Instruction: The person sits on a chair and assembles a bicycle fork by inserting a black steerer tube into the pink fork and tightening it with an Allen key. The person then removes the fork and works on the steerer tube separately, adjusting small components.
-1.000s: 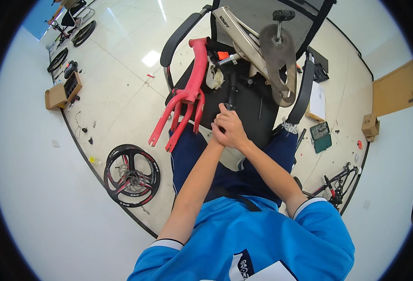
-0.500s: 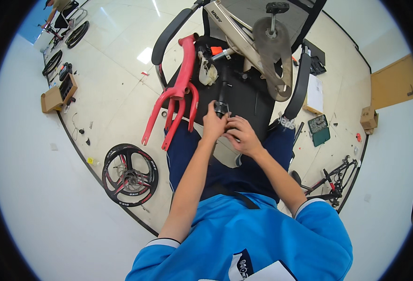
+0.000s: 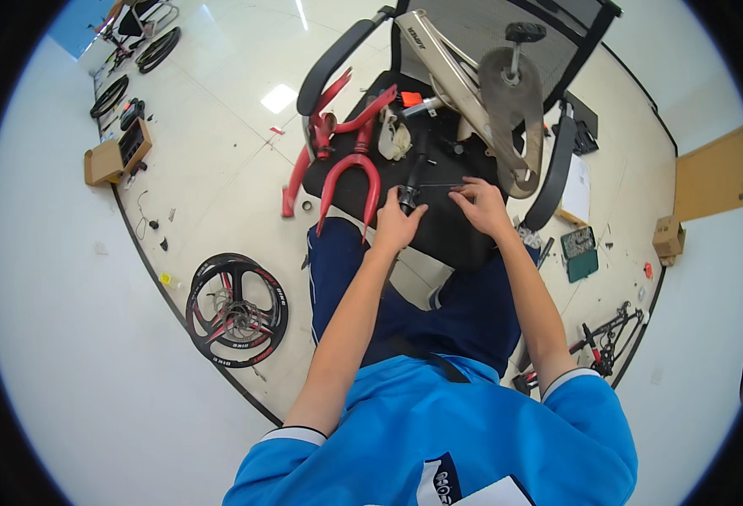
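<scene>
My left hand [image 3: 398, 225] grips the clamp end of a black post [image 3: 418, 164] that lies on the black chair seat [image 3: 447, 232]. The fingers wrap round the clamp [image 3: 407, 196], hiding part of it. To its right, my right hand [image 3: 482, 207] pinches one end of a thin metal rod [image 3: 439, 185], which looks like a long hex key. The rod runs level toward the clamp; whether its tip sits in a bolt is too small to tell. Left of the post are a red fork [image 3: 361, 164] and a red frame piece [image 3: 324, 135], by the armrest.
A beige bike frame [image 3: 443, 67] with chainring [image 3: 499, 84] lies across the far seat, near a cloth-wrapped part [image 3: 395, 139]. Armrests [image 3: 335, 66] flank the seat. Wheels [image 3: 236, 312] lean by the left wall; a green tool case [image 3: 580, 253] and black frame [image 3: 611, 337] are right.
My right hand has moved right, away from my left, drawing out the rod's line between them. The red frame piece has swung away leftward, apart from the fork. My left hand still holds the clamp.
</scene>
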A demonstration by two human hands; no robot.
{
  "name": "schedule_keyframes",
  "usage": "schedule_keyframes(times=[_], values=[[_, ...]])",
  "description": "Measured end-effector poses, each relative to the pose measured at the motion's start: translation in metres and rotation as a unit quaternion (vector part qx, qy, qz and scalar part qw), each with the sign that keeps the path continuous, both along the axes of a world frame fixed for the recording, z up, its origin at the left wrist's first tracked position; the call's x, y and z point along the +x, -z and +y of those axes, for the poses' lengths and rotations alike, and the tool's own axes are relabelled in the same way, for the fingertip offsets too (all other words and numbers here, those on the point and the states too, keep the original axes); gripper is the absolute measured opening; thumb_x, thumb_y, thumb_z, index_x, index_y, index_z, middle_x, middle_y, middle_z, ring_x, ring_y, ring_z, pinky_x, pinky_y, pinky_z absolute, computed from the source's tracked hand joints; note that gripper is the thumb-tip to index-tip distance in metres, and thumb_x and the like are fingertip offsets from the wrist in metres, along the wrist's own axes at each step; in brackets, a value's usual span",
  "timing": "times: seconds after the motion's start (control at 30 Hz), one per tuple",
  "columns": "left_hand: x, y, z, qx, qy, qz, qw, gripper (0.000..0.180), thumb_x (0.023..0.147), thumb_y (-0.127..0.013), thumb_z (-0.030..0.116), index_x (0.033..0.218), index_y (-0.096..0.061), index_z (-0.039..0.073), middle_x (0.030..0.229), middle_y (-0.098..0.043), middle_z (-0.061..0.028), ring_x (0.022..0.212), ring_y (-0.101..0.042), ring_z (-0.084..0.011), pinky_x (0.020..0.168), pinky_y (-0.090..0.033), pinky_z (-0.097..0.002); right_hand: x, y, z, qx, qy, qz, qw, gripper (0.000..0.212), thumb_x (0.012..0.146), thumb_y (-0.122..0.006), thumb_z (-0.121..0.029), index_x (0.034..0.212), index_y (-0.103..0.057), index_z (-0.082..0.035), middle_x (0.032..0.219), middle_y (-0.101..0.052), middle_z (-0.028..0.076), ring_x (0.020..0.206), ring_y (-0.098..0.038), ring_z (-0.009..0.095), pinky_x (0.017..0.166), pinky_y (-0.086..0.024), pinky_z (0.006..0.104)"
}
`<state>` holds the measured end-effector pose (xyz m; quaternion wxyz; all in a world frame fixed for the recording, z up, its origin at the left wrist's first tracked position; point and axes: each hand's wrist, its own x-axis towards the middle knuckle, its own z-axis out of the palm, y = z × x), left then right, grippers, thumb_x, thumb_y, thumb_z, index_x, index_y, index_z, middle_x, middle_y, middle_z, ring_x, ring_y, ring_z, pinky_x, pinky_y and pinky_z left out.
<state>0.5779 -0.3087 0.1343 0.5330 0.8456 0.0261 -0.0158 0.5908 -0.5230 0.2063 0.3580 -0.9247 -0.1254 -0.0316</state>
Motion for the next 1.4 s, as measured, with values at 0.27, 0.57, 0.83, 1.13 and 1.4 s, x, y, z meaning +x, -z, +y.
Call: schedule_keyframes(times=[0.27, 0.57, 0.83, 1.13, 1.4], values=[[-0.012, -0.023, -0.007, -0.005, -0.006, 0.007, 1.0, 0.071, 0.083, -0.079, 0.027, 0.135, -0.043, -0.005, 0.102, -0.069, -0.0285, 0.1, -0.067, -0.0456, 0.087, -0.052, -0.0475, -0.03, 0.018, 0.035, 0.027, 0.273, -0.024, 0.961, 0.037, 0.096, -0.064, -0.033, 0.094, -0.074, 0.002, 0.088, -0.074, 0.018, 0.074, -0.07, 0.029, 0.069, -0.055, 0.0393], [-0.013, -0.026, -0.009, -0.019, -0.01, 0.028, 0.999, 0.057, 0.086, -0.074, 0.02, 0.129, -0.044, -0.002, 0.098, -0.068, -0.03, 0.095, -0.067, -0.0486, 0.08, -0.053, -0.0494, 0.03, 0.02, 0.05, 0.398, 0.247, 0.217, 0.856, 0.028, 0.1, -0.057, -0.023, 0.098, -0.07, 0.003, 0.068, -0.062, 0.006, 0.058, -0.057, 0.012, 0.051, -0.047, 0.0276], [-0.008, -0.004, -0.013, 0.011, 0.03, -0.02, 0.999, 0.061, 0.085, -0.073, 0.016, 0.133, -0.039, -0.001, 0.096, -0.066, -0.0357, 0.093, -0.063, -0.0532, 0.079, -0.051, -0.0571, 0.063, 0.003, 0.1, -0.042, -0.012, 0.012, 0.999, 0.029, 0.09, -0.06, -0.029, 0.093, -0.075, -0.005, 0.092, -0.071, 0.019, 0.092, -0.068, 0.038, 0.082, -0.054, 0.0471], [-0.006, 0.004, 0.002, 0.044, 0.11, -0.089, 0.989, 0.056, 0.084, -0.071, 0.021, 0.129, -0.046, -0.001, 0.105, -0.068, -0.0282, 0.098, -0.066, -0.0478, 0.084, -0.052, -0.0508, -0.03, -0.023, 0.086, -0.087, -0.121, -0.047, 0.988, 0.026, 0.09, -0.065, -0.031, 0.085, -0.071, -0.006, 0.08, -0.064, 0.011, 0.079, -0.063, 0.031, 0.071, -0.05, 0.041], [-0.004, -0.016, 0.012, 0.011, 0.068, 0.055, 0.996, 0.079, 0.086, -0.077, 0.036, 0.138, -0.032, -0.002, 0.099, -0.068, -0.0273, 0.092, -0.068, -0.0438, 0.081, -0.053, -0.0461, -0.047, 0.015, 0.016, -0.152, 0.025, -0.032, 0.988, 0.034, 0.085, -0.068, -0.026, 0.112, -0.069, -0.005, 0.134, -0.056, 0.015, 0.133, -0.047, 0.032, 0.106, -0.036, 0.0511]])
